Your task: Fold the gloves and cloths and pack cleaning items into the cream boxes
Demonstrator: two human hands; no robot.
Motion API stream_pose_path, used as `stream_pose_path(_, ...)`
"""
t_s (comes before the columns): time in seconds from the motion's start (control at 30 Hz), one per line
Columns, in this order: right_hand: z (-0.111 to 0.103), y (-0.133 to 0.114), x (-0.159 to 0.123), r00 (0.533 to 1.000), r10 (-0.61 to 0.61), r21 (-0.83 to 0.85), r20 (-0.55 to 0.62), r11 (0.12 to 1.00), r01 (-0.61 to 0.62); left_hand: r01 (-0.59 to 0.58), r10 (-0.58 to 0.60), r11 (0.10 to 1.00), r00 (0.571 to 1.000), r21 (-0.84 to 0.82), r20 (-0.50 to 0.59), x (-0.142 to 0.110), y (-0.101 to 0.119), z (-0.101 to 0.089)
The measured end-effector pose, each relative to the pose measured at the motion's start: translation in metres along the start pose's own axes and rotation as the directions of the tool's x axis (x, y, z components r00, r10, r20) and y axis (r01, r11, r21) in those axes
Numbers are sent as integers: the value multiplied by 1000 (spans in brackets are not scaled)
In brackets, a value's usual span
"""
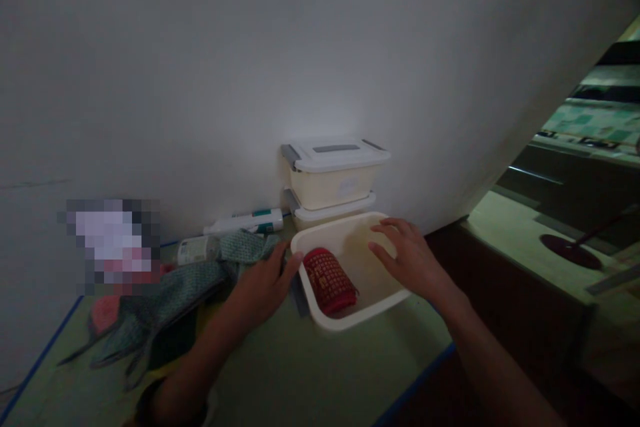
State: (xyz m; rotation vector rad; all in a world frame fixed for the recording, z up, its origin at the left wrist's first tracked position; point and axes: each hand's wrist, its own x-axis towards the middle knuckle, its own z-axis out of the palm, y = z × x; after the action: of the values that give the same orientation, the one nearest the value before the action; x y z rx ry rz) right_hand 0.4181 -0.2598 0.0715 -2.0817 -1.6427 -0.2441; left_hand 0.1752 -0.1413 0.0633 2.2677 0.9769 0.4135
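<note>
An uncovered cream plastic storage box sits on the green tabletop. Inside it, toward the left, lies a rolled red cloth item with a gold pattern; its exact kind is unclear. My left hand holds the box's left edge, with the thumb at the rim and the other fingers partly hidden on the outer side. Above the right part of the box is my right hand, its fingers apart and curved, with nothing in them.
Two lidded storage boxes are stacked by the wall. To the left lie a grey-green knitted cloth, a clear bottle, a white tube-shaped package and a pink item. Blue tape lines the table's edge.
</note>
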Motion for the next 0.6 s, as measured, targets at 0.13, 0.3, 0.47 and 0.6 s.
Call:
stream_pose_path(0.13, -2, -29, -1, 949, -14, 96, 315, 995, -17, -16, 20, 999, 993, -33, 119, -17, 3, -11)
stream_pose_path(0.3, 9, -53, 17, 675, -135, 148, 725, 988, 39, 102, -30, 950, 970, -294, 242, -23, 2, -11)
stream_pose_path(0.47, 16, -59, 26, 638, -217, 230, 739, 971, 64, 241, 3, 775, 923, -584, 385, -21, 0, -4)
stream_pose_path(0.6, 13, -62, 19, 663, -265, 292, 700, 954, 73, 311, -63, 730, 917, -608, 393, -21, 3, -2)
